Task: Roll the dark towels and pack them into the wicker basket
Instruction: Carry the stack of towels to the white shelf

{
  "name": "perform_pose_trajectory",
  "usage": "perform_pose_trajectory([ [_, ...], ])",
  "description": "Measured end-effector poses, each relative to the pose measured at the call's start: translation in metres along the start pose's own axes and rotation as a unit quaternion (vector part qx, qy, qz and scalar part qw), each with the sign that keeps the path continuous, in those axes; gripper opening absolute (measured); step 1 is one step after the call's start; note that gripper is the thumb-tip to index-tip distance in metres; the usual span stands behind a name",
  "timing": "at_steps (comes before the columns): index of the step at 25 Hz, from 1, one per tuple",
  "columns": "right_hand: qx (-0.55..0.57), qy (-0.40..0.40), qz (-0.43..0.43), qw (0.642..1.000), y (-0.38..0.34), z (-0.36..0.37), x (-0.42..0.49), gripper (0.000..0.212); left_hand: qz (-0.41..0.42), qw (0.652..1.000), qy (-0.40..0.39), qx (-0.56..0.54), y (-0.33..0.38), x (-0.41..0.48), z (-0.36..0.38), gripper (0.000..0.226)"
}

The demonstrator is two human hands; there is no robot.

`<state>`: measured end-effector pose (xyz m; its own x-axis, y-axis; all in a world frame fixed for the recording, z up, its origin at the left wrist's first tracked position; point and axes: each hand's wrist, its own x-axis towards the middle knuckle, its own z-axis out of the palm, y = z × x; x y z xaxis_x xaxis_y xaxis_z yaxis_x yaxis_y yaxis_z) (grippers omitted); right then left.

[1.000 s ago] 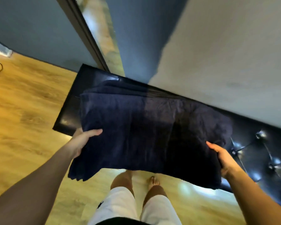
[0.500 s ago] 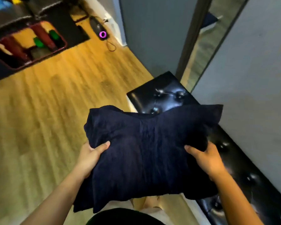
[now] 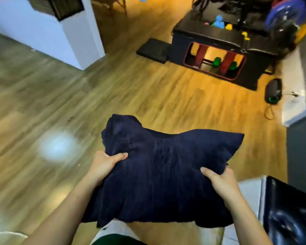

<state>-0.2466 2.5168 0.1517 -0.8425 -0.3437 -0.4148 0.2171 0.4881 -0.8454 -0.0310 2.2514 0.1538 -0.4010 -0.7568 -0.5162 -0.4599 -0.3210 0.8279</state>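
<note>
A: Towels, position?

B: 1 navy towel bundle (image 3: 162, 174), folded, not rolled. It is off the ground, above the wooden floor (image 3: 148, 96) and just left of the black tufted bench (image 3: 290, 218).

A: Hands?

B: 2 on it. The left hand (image 3: 106, 163) pinches the end far from the bench and the right hand (image 3: 219, 181) pinches the bench-side end. Thumbs lie on top; the fingers are hidden under the cloth.

A: Axis?

B: The long axis runs hand to hand, across the body and toward the bench. The 2 far corners flare out beyond the grips. Neither hand is nearer: the bundle lies between them.

A: Wicker basket?

B: Not in view, direction unknown. My judgement: rolling needs a flat surface, and the bench lies off the right hand's end.
</note>
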Motion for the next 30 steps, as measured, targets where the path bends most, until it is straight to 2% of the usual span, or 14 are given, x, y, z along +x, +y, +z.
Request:
perform_pose_trajectory([
  [7, -0.093, -0.17, -0.081, 0.978, -0.142, 0.278, 0.066, 0.033, -0.053, 0.982, 0.155, -0.095, 0.002, 0.095, -0.216, 0.008],
  [14, -0.162, -0.329, -0.157, 0.917, -0.253, 0.513, 0.12, 0.029, -0.042, 0.932, 0.298, -0.202, 0.018, 0.176, -0.348, 0.023],
  [18, -0.166, -0.416, -0.184, 0.875, -0.306, 0.625, 0.169, 0.028, -0.035, 0.907, 0.353, -0.226, 0.044, 0.253, -0.398, 0.021],
  [23, -0.199, -0.471, -0.178, 0.841, -0.407, 0.758, 0.246, 0.041, -0.041, 0.877, 0.404, -0.257, 0.123, 0.361, -0.454, 0.023],
  [30, -0.224, -0.485, -0.21, 0.819, -0.53, 0.928, 0.322, 0.038, -0.044, 0.864, 0.402, -0.3, 0.198, 0.518, -0.555, 0.028],
])
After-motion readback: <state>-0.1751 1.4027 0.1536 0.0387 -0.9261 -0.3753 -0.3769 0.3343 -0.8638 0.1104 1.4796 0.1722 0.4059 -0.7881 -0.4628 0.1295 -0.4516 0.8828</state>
